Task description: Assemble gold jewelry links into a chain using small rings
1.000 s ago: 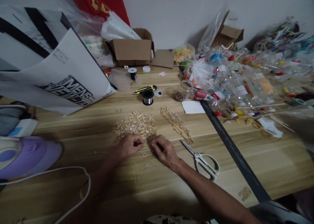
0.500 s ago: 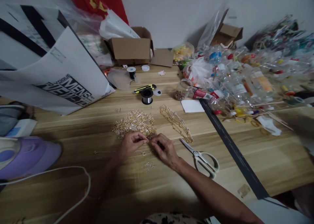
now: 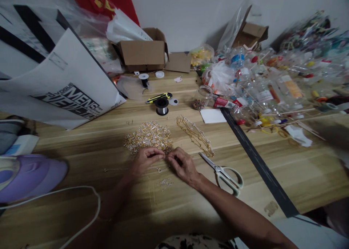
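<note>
My left hand [image 3: 145, 160] is closed in a pinch at the near edge of a heap of small gold and silver links [image 3: 148, 135]. Almost touching it, fingertip to fingertip, my right hand [image 3: 184, 166] pinches too. Whatever is between the fingers is too small to make out. A thin silver chain with a ring [image 3: 159, 170] lies on the wood below both hands, partly covered by the left. Closer to me is a little cluster of short silver chain pieces [image 3: 165, 184]. Gold and silver chains [image 3: 195, 135] lie right of the heap, with scissors [image 3: 225, 174] beside my right hand.
Behind the heap are a spool of silver wire [image 3: 161, 106], a yellow-black box cutter [image 3: 158, 97] and a dark spool [image 3: 143, 80]. A bead jar [image 3: 200, 99] and piled plastic bottles [image 3: 267, 91] fill the right. A white cable [image 3: 81, 188] and large paper bag [image 3: 60, 81] occupy the left.
The view has shifted slightly, so the table things appear a little farther left and up. Both hands keep nearly the same pinching pose.
</note>
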### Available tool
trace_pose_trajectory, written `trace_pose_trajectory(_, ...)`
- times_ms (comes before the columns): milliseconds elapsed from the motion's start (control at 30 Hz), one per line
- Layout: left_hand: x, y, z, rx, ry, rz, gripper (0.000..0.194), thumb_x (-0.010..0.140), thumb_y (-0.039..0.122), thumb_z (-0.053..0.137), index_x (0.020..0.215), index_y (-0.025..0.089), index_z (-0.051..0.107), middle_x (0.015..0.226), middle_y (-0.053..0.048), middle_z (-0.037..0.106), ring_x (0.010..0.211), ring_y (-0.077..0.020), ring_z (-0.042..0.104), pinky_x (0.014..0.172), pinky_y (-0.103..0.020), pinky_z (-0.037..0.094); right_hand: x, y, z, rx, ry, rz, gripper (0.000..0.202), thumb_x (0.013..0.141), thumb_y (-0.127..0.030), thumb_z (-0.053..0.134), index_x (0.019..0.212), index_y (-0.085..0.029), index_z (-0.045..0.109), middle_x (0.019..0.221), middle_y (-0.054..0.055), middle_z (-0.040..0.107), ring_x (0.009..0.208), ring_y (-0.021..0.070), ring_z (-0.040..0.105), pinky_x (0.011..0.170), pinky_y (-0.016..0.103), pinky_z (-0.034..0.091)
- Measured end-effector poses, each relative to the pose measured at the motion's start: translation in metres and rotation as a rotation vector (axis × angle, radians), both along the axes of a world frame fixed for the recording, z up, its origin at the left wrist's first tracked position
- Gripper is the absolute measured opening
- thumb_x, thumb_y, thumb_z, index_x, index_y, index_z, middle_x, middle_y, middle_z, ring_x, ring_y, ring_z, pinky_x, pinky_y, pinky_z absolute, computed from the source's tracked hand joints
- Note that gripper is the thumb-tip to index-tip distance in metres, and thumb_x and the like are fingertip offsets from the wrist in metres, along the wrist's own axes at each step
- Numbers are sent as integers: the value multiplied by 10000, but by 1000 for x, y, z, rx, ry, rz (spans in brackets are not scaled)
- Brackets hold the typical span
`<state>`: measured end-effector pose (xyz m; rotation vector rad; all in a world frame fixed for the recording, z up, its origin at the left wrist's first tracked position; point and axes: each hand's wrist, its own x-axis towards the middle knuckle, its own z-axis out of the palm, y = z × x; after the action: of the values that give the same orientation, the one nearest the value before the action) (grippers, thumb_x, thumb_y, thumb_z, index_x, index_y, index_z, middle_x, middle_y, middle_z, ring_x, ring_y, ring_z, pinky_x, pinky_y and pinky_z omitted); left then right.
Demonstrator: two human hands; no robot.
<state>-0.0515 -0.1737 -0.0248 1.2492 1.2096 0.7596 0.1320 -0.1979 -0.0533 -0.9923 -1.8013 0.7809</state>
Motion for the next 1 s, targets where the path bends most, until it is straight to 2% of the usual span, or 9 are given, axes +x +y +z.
trace_pose_trajectory(600,4,-2,1,-20,-28,17,161,595,246,761,707,140,714,720,-48,744,675,-162,674,664,-237,528,0,1,0,20,18,-11,111,913,-208,492,841,-185,573,771,40,586,702,148,553,631,262,452)
trace_pose_trajectory(1000,3,-2,1,15,7,-18,156,649,267,730,742,141,723,755,-54,748,702,-172,678,677,-245,526,1,1,1,32,23,-14,118,916,-205,484,847,-180,576,780,45,592,713,150,556,640,262,451)
